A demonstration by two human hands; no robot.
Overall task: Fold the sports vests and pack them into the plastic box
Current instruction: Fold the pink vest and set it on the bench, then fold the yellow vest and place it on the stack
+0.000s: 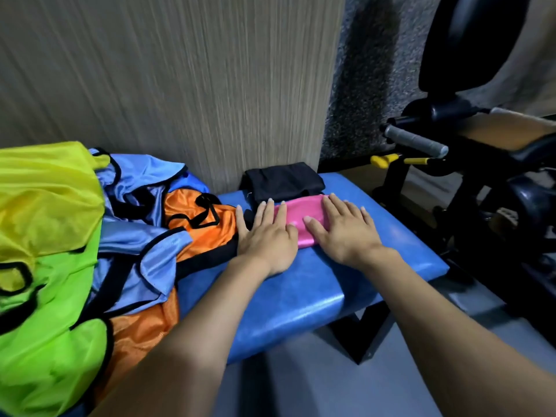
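Pink vest (302,219): shiny, folded into a small flat packet, lying on the blue desk (294,296) near its far edge, pressed flat on both sides. Black vest (284,180): folded into a neat rectangle, lying just behind the pink one, touching or nearly touching it, close to the wall. Unfolded heap at the left end of the desk: orange vest (204,224) with black trim, crumpled, nearest the pink packet; light blue vests (141,251) with black trim, tangled over and around the orange; yellow vest (45,191) draped on top at far left; bright green vest (48,341) with black edging, spread at the near left corner.
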